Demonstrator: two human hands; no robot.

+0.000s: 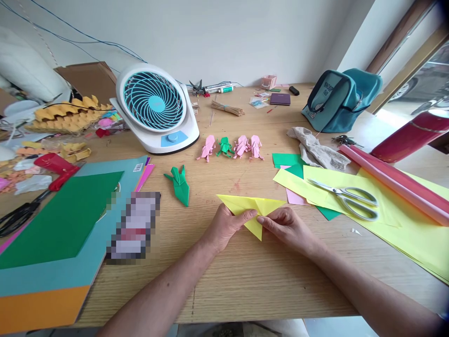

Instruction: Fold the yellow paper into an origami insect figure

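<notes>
A piece of yellow folded paper [242, 204] is held just above the table's near middle, with two points spread sideways and one pointing down toward me. My left hand [228, 224] pinches its left part, thumb on top. From the right, my right hand [286, 226] grips the paper near its centre between thumb and fingers. The two thumb tips almost meet at the middle crease. Left of the hands lies a green folded paper figure [179, 185]. Beyond them stand several small folded figures, among them a pink one [209, 147] and a green one [225, 146].
Silver scissors [345, 194] lie on yellow sheets [414, 229] at the right. A blurred-out phone [135, 227] and coloured paper [63, 220] are at the left. Behind are a white fan [156, 107], a teal bag [336, 100] and a red bottle [410, 135].
</notes>
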